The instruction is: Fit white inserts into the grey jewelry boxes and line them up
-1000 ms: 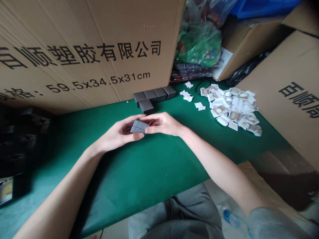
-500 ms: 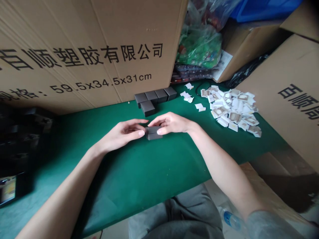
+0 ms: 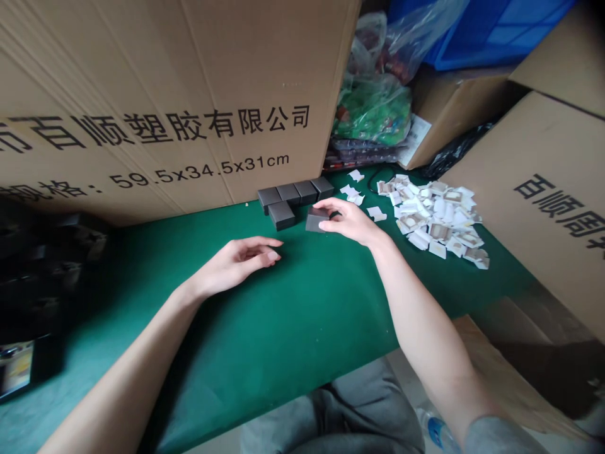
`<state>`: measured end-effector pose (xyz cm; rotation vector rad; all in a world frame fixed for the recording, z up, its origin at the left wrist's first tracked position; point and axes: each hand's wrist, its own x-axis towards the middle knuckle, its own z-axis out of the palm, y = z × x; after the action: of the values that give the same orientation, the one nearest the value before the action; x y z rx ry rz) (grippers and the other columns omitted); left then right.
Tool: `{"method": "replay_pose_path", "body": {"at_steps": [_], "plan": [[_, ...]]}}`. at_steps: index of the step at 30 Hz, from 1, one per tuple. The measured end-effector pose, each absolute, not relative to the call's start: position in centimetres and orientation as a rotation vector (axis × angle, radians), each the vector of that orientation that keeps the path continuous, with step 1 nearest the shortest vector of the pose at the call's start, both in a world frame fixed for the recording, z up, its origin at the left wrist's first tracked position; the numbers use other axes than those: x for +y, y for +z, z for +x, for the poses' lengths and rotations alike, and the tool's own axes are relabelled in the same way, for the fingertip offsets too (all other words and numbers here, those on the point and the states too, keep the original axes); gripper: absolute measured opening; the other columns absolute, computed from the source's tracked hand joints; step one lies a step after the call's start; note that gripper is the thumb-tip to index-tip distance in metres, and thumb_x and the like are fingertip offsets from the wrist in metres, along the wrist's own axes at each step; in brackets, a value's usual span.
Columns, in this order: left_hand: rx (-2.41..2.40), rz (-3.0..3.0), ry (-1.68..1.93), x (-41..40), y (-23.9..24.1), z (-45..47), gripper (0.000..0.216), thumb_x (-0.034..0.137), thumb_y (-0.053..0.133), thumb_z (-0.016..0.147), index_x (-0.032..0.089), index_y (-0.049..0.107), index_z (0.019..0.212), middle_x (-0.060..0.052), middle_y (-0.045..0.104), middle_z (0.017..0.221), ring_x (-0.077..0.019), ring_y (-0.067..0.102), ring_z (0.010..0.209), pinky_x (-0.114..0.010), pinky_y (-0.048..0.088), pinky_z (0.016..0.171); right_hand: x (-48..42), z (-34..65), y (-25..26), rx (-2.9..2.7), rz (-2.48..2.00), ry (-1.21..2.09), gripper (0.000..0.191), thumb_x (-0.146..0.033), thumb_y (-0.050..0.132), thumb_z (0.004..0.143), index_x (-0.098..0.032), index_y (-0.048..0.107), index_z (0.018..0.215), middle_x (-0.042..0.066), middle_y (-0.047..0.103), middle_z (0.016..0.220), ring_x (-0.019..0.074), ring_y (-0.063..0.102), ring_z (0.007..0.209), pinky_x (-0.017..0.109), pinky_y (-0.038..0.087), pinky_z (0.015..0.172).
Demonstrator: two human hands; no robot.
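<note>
In the head view my right hand (image 3: pixel 347 221) grips a small dark grey box (image 3: pixel 316 219) between thumb and fingers, just right of another such box (image 3: pixel 282 215) that stands in front of the row. Several matching grey boxes (image 3: pixel 289 194) form that row against the big carton. My left hand (image 3: pixel 246 258) rests over the green table (image 3: pixel 278 328) with nothing in it, its fingers loosely curved and thumb a little apart from them.
A large cardboard carton (image 3: pixel 189 75) walls off the back. White folded paper pieces (image 3: pixel 439 214) lie heaped on the right, beside another carton (image 3: pixel 558 202). Dark objects (image 3: pixel 42 277) are stacked at the left edge. Plastic bags (image 3: pixel 373 107) fill the back corner.
My right hand has carried the small grey box away from my left hand, back and to the right toward the row. The left hand has let go and stays near its place.
</note>
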<state>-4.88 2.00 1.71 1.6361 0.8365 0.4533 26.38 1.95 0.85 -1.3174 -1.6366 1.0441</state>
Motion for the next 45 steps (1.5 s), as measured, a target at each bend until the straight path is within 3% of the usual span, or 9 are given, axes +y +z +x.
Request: {"method": "replay_pose_path", "body": {"at_steps": [4, 8, 11, 14, 18, 24, 31, 39, 45], "plan": [[0.871, 1.628, 0.507, 2.0, 1.5, -4.7, 0.050, 0.055, 0.072, 0.086, 0.020, 0.071, 0.121, -0.009, 0.076, 0.115, -0.0240, 0.072, 0.099, -0.039, 0.060, 0.094, 2.4, 26.3, -0.2, -1.630, -1.377, 0.946, 0.047, -0.028, 0.076, 0.078, -0.027, 0.069, 0.125, 0.007, 0.066, 0.125, 0.0215, 0.066, 0.097, 0.040, 0.060, 0.081], [1.000, 1.576, 0.674, 2.0, 1.1, -4.4, 0.050, 0.059, 0.070, 0.085, 0.017, 0.072, 0.114, -0.011, 0.074, 0.115, -0.0261, 0.073, 0.096, -0.044, 0.062, 0.092, 2.3, 25.7, -0.4, -1.639, -1.252, 0.886, 0.031, -0.026, 0.073, 0.082, -0.027, 0.074, 0.113, 0.006, 0.049, 0.148, 0.0218, 0.065, 0.113, 0.040, 0.061, 0.091], [1.015, 1.559, 0.796, 2.0, 0.9, -4.3, 0.047, 0.056, 0.072, 0.086, 0.019, 0.071, 0.115, -0.012, 0.066, 0.134, -0.0302, 0.069, 0.113, -0.047, 0.061, 0.096, 2.2, 25.1, -0.3, -1.596, -1.214, 0.859, 0.023, -0.025, 0.073, 0.083, -0.024, 0.075, 0.106, 0.007, 0.052, 0.136, 0.0203, 0.067, 0.109, 0.041, 0.060, 0.096], [1.011, 1.618, 0.796, 2.1, 0.6, -4.4, 0.043, 0.051, 0.073, 0.086, 0.023, 0.072, 0.118, -0.010, 0.055, 0.152, -0.0344, 0.053, 0.138, -0.049, 0.051, 0.110, 2.2, 24.6, -0.3, -1.597, -1.194, 0.868, 0.022, -0.026, 0.073, 0.083, -0.024, 0.075, 0.106, 0.006, 0.059, 0.122, 0.0196, 0.067, 0.104, 0.040, 0.062, 0.094], [1.017, 1.734, 0.706, 2.1, 0.6, -4.5, 0.046, 0.052, 0.071, 0.088, 0.027, 0.069, 0.126, -0.008, 0.051, 0.156, -0.0316, 0.040, 0.149, -0.049, 0.031, 0.124, 2.3, 24.0, -0.4, -1.623, -1.198, 0.839, 0.024, -0.026, 0.070, 0.086, -0.024, 0.075, 0.109, 0.006, 0.063, 0.118, 0.0196, 0.067, 0.104, 0.039, 0.062, 0.091], [0.983, 1.769, 0.610, 1.6, 0.9, -4.2, 0.052, 0.057, 0.069, 0.087, 0.027, 0.066, 0.130, -0.009, 0.043, 0.162, -0.0322, 0.037, 0.151, -0.045, 0.040, 0.119, 2.5, 23.5, -1.0, -1.636, -1.244, 0.667, 0.023, -0.030, 0.067, 0.089, -0.024, 0.076, 0.109, 0.007, 0.063, 0.120, 0.0182, 0.066, 0.095, 0.032, 0.063, 0.073], [1.013, 1.806, 0.638, 1.3, 1.1, -3.9, 0.051, 0.058, 0.068, 0.085, 0.026, 0.069, 0.125, -0.008, 0.041, 0.163, -0.0337, 0.038, 0.150, -0.046, 0.042, 0.117, 1.4, 20.6, -0.8, -1.898, -1.193, 0.023, 0.029, -0.027, 0.057, 0.100, -0.026, 0.070, 0.126, 0.009, 0.065, 0.126, 0.0242, 0.058, 0.121, 0.045, 0.051, 0.106], [1.040, 1.783, 0.711, 1.6, 0.8, -3.8, 0.049, 0.054, 0.067, 0.088, 0.025, 0.068, 0.127, -0.008, 0.046, 0.160, -0.0335, 0.038, 0.150, -0.047, 0.042, 0.117, 1.7, 19.3, -1.4, -2.174, -1.295, -0.041, 0.049, -0.005, 0.041, 0.100, -0.028, 0.067, 0.134, 0.007, 0.064, 0.139, 0.0266, 0.054, 0.127, 0.050, 0.045, 0.102], [1.054, 1.775, 0.770, 1.8, 0.2, -4.0, 0.050, 0.050, 0.068, 0.089, 0.023, 0.067, 0.130, -0.010, 0.050, 0.157, -0.0315, 0.044, 0.147, -0.045, 0.037, 0.121, 2.1, 19.4, -1.5, -2.158, -1.279, -0.070, 0.045, -0.009, 0.041, 0.101, -0.027, 0.070, 0.130, 0.006, 0.068, 0.134, 0.0262, 0.057, 0.124, 0.049, 0.047, 0.101]]}}
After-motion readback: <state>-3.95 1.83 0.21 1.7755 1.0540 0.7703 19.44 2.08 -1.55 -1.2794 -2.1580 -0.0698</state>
